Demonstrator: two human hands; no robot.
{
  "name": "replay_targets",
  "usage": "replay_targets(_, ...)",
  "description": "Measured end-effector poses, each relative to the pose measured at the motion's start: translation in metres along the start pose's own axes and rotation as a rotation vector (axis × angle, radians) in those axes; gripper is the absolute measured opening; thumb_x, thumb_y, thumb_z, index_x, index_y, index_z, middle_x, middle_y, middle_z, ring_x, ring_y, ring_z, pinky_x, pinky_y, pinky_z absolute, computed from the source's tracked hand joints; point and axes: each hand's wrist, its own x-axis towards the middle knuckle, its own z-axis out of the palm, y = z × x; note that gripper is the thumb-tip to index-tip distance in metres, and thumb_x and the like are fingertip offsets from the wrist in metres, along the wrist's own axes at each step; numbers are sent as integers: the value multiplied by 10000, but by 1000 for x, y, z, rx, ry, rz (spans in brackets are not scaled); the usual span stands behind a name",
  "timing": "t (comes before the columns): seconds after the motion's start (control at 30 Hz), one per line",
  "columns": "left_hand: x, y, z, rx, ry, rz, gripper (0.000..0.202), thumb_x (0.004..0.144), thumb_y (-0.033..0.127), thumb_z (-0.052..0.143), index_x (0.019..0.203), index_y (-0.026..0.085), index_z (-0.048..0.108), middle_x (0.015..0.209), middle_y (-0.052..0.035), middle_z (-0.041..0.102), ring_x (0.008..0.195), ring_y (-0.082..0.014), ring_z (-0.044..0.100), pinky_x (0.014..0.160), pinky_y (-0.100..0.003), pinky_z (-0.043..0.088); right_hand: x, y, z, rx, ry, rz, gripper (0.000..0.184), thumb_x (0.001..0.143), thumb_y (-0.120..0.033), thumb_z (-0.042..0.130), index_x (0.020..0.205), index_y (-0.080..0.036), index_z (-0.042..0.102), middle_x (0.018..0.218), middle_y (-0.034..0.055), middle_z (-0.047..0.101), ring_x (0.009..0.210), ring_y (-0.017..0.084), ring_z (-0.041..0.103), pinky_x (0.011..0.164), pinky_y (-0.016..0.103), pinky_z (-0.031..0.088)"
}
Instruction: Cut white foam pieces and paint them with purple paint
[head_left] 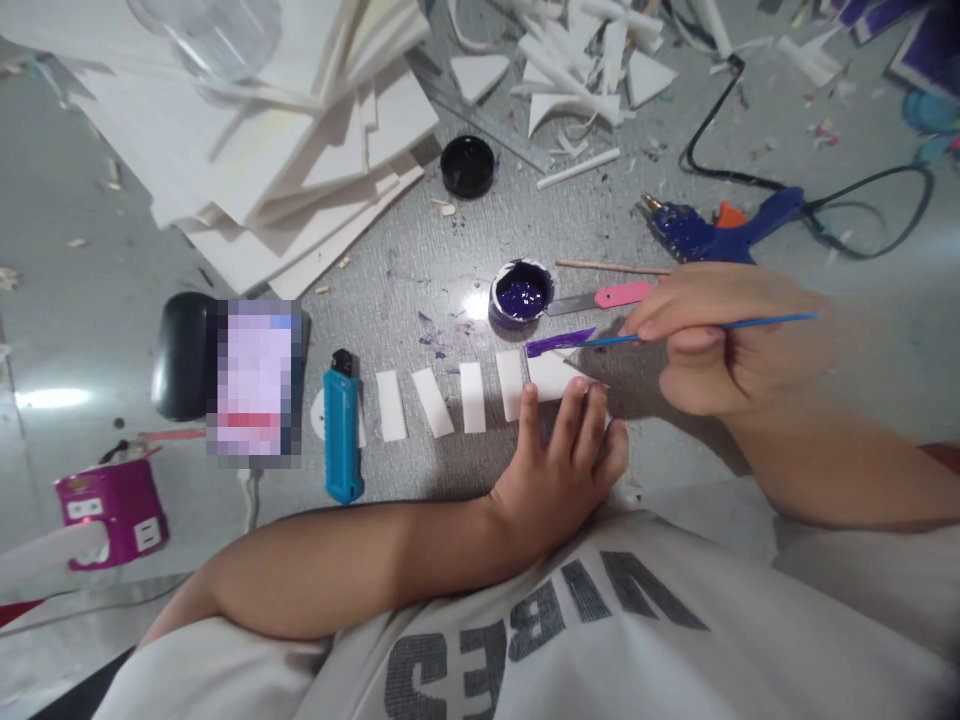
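My right hand (697, 335) pinches a thin blue paintbrush (757, 321), its tip on a purple-painted strip along the top edge of a white foam piece (559, 378). With fingers spread, my left hand (559, 440) presses that piece's lower edge flat on the table. Left of it lie several small white strips, among them a strip (472, 397) and another strip (391, 405). An open jar of purple paint (523, 294) stands just above the painted piece. Beside the jar, partly behind my right hand, are a pink-handled blade (622, 295) and a thin wooden stick (611, 267).
A blue box cutter (342, 430) and a blurred-out phone (253, 380) lie to the left, near a purple power outlet (112, 515). Stacked white foam sheets (285, 170), a black lid (467, 167), foam scraps (585, 70) and a blue glue gun (720, 225) lie farther back.
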Motion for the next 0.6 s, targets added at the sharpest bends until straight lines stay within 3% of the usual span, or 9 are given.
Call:
replay_targets(0.1, -2, 1, 2, -15, -33, 2, 415, 1240, 355, 732, 1625, 202, 725, 1814, -248, 750, 1717, -460, 703, 1422, -852, 522, 1, -2, 0, 29, -46, 5, 396, 1369, -449, 497, 1094, -296, 738, 938, -39, 870, 860, 182, 899, 854, 385, 777)
replay_targets(0.2, -3, 2, 2, -23, -52, 4, 446, 1234, 353, 744, 1654, 207, 710, 1839, -248, 730, 1742, -464, 684, 1442, -871, 498, 5, -5, -3, -75, -107, -49, 379, 1371, -403, 463, 1102, -289, 703, 932, -23, 878, 851, 196, 902, 797, 405, 746)
replay_targets(0.3, -2, 2, 2, -17, -23, 1, 406, 1240, 339, 731, 1620, 196, 724, 1812, -254, 750, 1706, -456, 717, 1425, -860, 522, 5, -5, -5, -142, -52, -68, 394, 1367, -394, 477, 1050, -281, 682, 874, -19, 852, 891, 205, 929, 723, 383, 702)
replay_targets(0.43, 1, 0, 0, -12, 1, -6, 363, 1245, 327, 709, 1580, 192, 740, 1781, -252, 776, 1675, -443, 743, 1406, -837, 555, 4, -4, -4, -27, -7, -14, 448, 1368, -451, 493, 992, -287, 672, 862, -27, 843, 833, 185, 907, 749, 370, 743)
replay_targets(0.6, -1, -1, -1, -16, -16, 2, 377, 1239, 318, 713, 1590, 186, 738, 1783, -253, 775, 1680, -444, 741, 1391, -828, 580, 7, -4, -8, -144, -104, -92, 293, 1330, -313, 524, 1087, -299, 688, 915, -16, 875, 832, 201, 900, 752, 395, 726)
